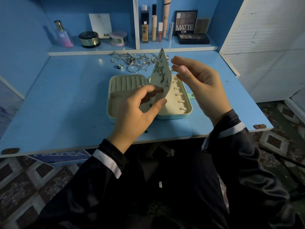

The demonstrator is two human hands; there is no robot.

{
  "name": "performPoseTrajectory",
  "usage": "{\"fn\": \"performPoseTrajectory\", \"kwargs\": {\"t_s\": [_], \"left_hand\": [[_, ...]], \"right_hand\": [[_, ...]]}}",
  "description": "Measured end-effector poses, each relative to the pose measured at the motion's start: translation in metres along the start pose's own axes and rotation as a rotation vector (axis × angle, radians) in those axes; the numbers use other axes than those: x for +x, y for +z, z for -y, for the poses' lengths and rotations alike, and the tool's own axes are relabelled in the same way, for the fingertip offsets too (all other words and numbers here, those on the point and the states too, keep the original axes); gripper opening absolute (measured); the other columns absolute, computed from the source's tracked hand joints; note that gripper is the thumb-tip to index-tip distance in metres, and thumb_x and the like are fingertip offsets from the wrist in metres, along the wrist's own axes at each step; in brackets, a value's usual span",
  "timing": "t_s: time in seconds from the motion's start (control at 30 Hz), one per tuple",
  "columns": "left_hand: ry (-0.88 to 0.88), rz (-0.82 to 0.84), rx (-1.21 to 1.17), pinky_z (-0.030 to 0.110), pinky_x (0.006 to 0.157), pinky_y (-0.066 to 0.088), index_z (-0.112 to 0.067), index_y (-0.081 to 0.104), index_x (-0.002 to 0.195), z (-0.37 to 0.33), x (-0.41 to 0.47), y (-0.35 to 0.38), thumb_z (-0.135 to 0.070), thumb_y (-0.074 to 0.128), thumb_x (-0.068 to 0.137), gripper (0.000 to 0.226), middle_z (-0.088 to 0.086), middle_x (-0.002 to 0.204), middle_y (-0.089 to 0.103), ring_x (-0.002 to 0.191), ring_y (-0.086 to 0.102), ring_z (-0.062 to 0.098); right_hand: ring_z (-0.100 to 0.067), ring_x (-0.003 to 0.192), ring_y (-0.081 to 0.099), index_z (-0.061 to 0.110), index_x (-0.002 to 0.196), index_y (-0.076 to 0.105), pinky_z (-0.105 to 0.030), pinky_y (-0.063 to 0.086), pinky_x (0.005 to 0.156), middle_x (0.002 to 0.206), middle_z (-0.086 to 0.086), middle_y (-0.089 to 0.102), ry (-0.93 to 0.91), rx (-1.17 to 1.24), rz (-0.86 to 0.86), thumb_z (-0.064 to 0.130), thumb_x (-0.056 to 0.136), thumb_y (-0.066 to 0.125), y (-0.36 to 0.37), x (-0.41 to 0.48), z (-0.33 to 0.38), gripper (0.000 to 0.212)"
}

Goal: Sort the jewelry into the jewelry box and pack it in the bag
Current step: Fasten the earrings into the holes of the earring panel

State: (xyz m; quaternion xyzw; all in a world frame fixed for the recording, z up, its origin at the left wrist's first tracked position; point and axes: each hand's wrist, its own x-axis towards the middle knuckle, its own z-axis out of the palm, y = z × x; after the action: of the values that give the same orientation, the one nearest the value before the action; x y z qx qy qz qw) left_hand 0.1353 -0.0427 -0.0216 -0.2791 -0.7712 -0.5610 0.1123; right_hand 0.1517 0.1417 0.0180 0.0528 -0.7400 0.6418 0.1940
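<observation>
An open cream and mint jewelry box [115, 111] lies on the blue desk [66, 96], ring rolls in its left half and small hooks in its right half. Its cream earring panel [163, 70] stands lifted above the box, with several small silver earrings pinned on it. My left hand [140, 111] pinches the panel's lower edge between thumb and fingers. To the panel's right my right hand [198, 85] hovers with fingers loosely bent, and I cannot see anything in it. A pile of silver rings and bracelets [135, 61] lies behind the box. No bag is visible.
On the shelf at the back stand a perfume bottle [63, 34], two round compacts [90, 39], several makeup tubes [154, 25] and eyeshadow palettes [185, 22]. A white cabinet [264, 47] borders the desk on the right. The desk's front edge is near my lap.
</observation>
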Motion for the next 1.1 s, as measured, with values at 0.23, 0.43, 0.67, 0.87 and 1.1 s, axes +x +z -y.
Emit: {"fn": "performPoseTrajectory", "kwargs": {"t_s": [0.23, 0.43, 0.67, 0.87, 1.1], "left_hand": [[0.076, 0.134, 0.139, 0.023, 0.099, 0.048, -0.015, 0.065, 0.119, 0.002, 0.012, -0.003, -0.030, 0.070, 0.090, 0.033, -0.008, 0.118, 0.064, 0.114, 0.057, 0.002], [0.080, 0.278, 0.293, 0.005, 0.093, 0.036, -0.020, 0.059, 0.129, 0.007, 0.023, -0.005, -0.038, 0.054, 0.099, 0.035, -0.009, 0.130, 0.058, 0.117, 0.050, -0.002], [0.008, 0.431, 0.445, 0.022, 0.101, 0.033, -0.027, 0.048, 0.142, 0.013, 0.032, -0.001, -0.043, 0.048, 0.100, 0.045, -0.007, 0.147, 0.044, 0.132, 0.042, 0.009], [-0.029, 0.493, 0.542, 0.025, 0.104, 0.031, -0.025, 0.043, 0.146, 0.013, 0.034, 0.003, -0.047, 0.046, 0.099, 0.051, -0.010, 0.152, 0.037, 0.135, 0.039, 0.009], [0.020, 0.522, 0.671, 0.033, 0.117, 0.019, -0.019, 0.040, 0.148, 0.012, 0.033, 0.006, -0.046, 0.042, 0.101, 0.054, 0.000, 0.157, 0.033, 0.144, 0.029, 0.018]], "right_hand": [[-0.012, 0.120, 0.060, 0.004, 0.131, 0.058, -0.034, 0.047, 0.104, 0.125, -0.003, 0.066, 0.078, -0.039, 0.069, 0.018, 0.096, 0.059, -0.008, -0.003, -0.002, 0.038], [-0.008, 0.120, 0.059, 0.005, 0.133, 0.056, -0.021, 0.046, 0.098, 0.127, 0.000, 0.065, 0.104, -0.063, 0.100, 0.015, 0.100, 0.051, -0.020, -0.013, -0.007, 0.035], [-0.004, 0.120, 0.058, 0.005, 0.132, 0.058, -0.015, 0.045, 0.095, 0.126, 0.002, 0.065, 0.155, -0.150, 0.035, 0.009, 0.101, 0.047, -0.031, -0.023, -0.022, 0.032], [0.003, 0.107, 0.058, 0.012, 0.132, 0.059, -0.016, 0.046, 0.094, 0.118, 0.015, 0.066, 0.226, -0.250, -0.015, 0.016, 0.100, 0.051, -0.034, -0.034, -0.040, 0.033], [-0.014, 0.093, 0.064, 0.018, 0.130, 0.062, -0.026, 0.048, 0.098, 0.118, 0.000, 0.070, 0.246, -0.454, -0.022, 0.031, 0.094, 0.057, -0.031, -0.040, -0.052, 0.039]]}}
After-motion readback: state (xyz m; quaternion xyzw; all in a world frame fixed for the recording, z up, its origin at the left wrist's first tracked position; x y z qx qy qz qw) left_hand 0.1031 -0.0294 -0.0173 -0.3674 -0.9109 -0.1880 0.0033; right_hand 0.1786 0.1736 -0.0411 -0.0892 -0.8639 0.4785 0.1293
